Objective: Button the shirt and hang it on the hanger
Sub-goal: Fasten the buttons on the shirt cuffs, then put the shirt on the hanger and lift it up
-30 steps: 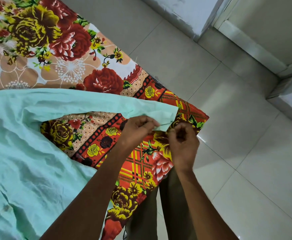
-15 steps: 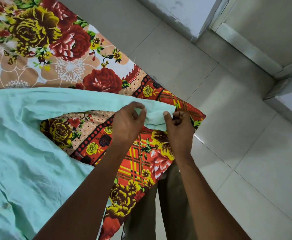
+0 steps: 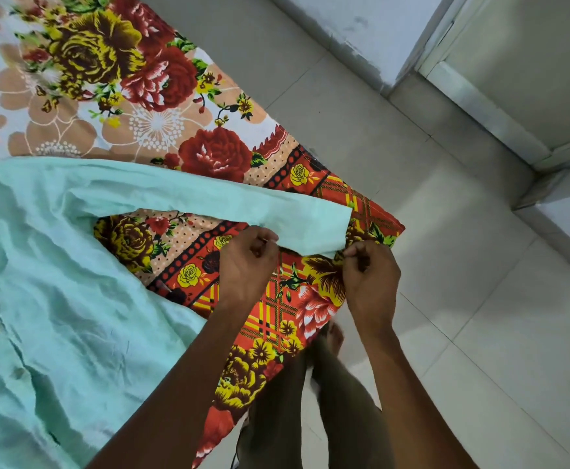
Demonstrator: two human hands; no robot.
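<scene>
A mint green shirt (image 3: 57, 299) lies spread on a bed covered with a flowered sheet (image 3: 141, 96). One long sleeve (image 3: 192, 201) stretches to the right, its cuff (image 3: 314, 228) near the bed's corner. My left hand (image 3: 248, 265) pinches the cuff's lower edge on the left side. My right hand (image 3: 370, 279) pinches the cuff's lower right corner, fingers curled. Whether a button sits between the fingers is hidden. No hanger is in view.
The bed's corner (image 3: 392, 228) juts over a pale tiled floor (image 3: 480, 316). A white wall base (image 3: 361, 28) and a door frame (image 3: 480, 106) stand at the upper right. My legs (image 3: 310, 401) stand between the bed and the floor.
Both hands have shifted along the cuff: they rose onto it, then dropped back to its lower edge and moved apart, flattening the cuff on the sheet.
</scene>
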